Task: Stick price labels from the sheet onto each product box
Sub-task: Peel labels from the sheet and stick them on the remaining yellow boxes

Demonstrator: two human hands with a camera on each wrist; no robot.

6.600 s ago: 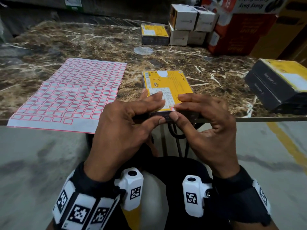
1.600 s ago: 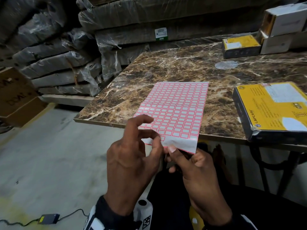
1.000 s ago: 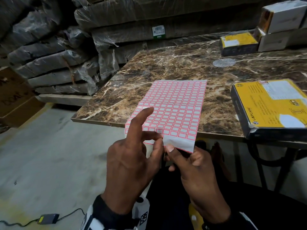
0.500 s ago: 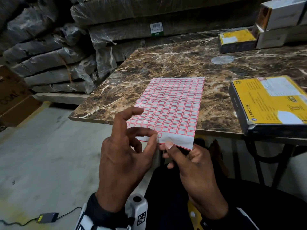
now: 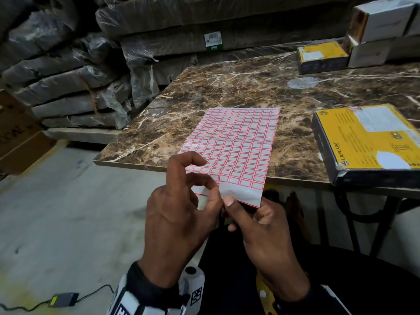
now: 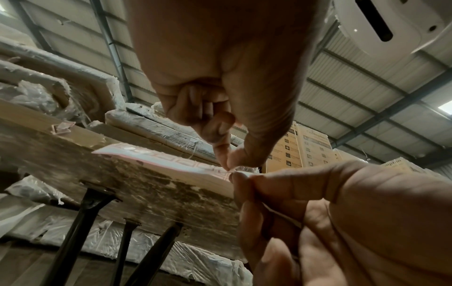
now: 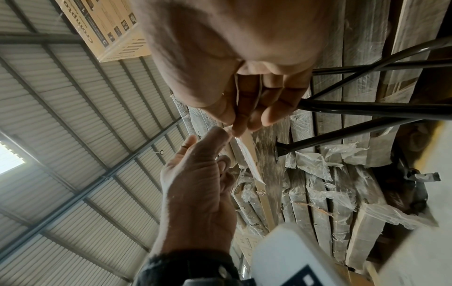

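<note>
Hard to make out whether a label is actually lifted yet, the spot where the fingertips meet is tiny and partly covered by the left hand [image 5: 179,223] in the head view. What does show: left thumb and a fingertip are pressed together right at the near edge of the label sheet [image 5: 236,146], index finger cocked up above it, and the right hand [image 5: 261,235] has thumb on top and curled fingers under, clamped on the blank white margin of the sheet. In the left wrist view the two pinches touch at the paper edge. Sheet is a thin flexible grid of small white labels with red borders, creased across the middle, lying on the brown marble-look table [image 5: 227,87] with its near end hanging past the table edge. At about 3 o'clock from the sheet sits a flat yellow product box [image 5: 368,142], dark sides, glossy wrap, "LAPCARE" readable along its edge, right part cut off by the frame. Up at 1 o'clock there's a smaller yellow box [image 5: 321,56] beside stacked white boxes [image 5: 381,26], print too small to read. Plastic-wrapped bundles [image 5: 68,76] are piled at 10 o'clock.
</note>
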